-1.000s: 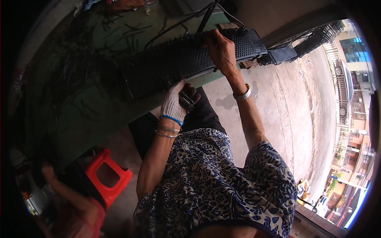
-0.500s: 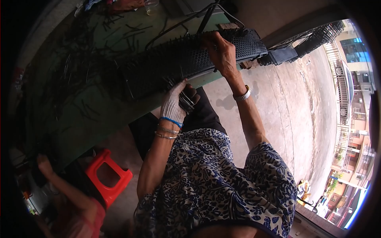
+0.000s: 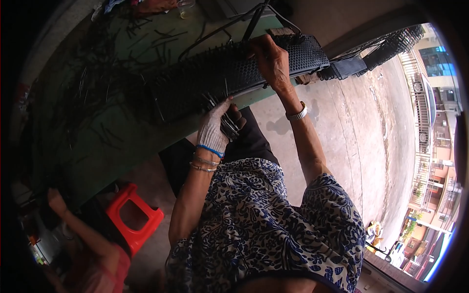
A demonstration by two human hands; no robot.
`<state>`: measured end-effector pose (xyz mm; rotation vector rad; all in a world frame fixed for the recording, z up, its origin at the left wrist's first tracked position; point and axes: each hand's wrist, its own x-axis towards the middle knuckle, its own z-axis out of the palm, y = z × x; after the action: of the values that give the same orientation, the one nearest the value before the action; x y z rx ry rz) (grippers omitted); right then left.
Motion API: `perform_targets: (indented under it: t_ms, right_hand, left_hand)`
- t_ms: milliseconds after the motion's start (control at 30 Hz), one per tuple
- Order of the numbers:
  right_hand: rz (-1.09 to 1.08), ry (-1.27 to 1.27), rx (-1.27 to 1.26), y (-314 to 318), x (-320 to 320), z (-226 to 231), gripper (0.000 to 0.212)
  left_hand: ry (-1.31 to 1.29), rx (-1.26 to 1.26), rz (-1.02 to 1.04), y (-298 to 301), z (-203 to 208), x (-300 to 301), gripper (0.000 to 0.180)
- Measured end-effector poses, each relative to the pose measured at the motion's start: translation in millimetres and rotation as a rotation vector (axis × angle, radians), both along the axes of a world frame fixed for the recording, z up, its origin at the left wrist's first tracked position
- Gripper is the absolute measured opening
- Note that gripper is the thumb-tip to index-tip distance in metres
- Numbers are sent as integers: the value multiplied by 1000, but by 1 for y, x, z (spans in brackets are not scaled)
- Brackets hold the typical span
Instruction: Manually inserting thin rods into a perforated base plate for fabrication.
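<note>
A long black board [image 3: 307, 52] full of small holes lies along the edge of the green table, with many thin black pieces standing up from its left and middle part. My left hand [image 3: 214, 122], in a white knitted glove with dark fingertips, is closed round a bundle of thin black strips [image 3: 229, 128] just in front of the board's near edge. Above the board, my bare right hand [image 3: 273, 61] bends down with its fingers pinched together at the holes. Its fingertips are dark and partly hidden, so whatever they hold does not show.
Loose black strips [image 3: 110, 134] are strewn over the green table [image 3: 141, 158]. A black metal frame [image 3: 254, 22] stands behind the board. By the table are a red plastic stool [image 3: 119, 215] and another person's arm [image 3: 83, 229]. Racked black pieces [image 3: 393, 51] stand at the far right.
My right hand has shifted very slightly up and left over the board. The left hand stays almost still with its bundle. The other person's hand has moved a little.
</note>
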<state>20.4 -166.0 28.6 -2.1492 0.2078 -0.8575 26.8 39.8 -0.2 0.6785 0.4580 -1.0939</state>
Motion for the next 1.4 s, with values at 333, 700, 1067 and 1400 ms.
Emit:
perform_targets:
  t_ms: [333,700,1067,1400]
  right_hand:
    - [10,-23,-69,-4,0,2,8]
    - [-170,118,-254,-4,3,-21,12]
    - [-292,125,-540,1,5,-23,17]
    - [-379,255,-673,13,8,-15,20]
  left_hand:
    - [-6,-14,-1,1,-2,2,9]
    - [-11,-21,-25,1,-4,2,10]
    - [-42,-25,-50,-1,3,0,13]
    - [-58,-44,-27,2,6,-2,10]
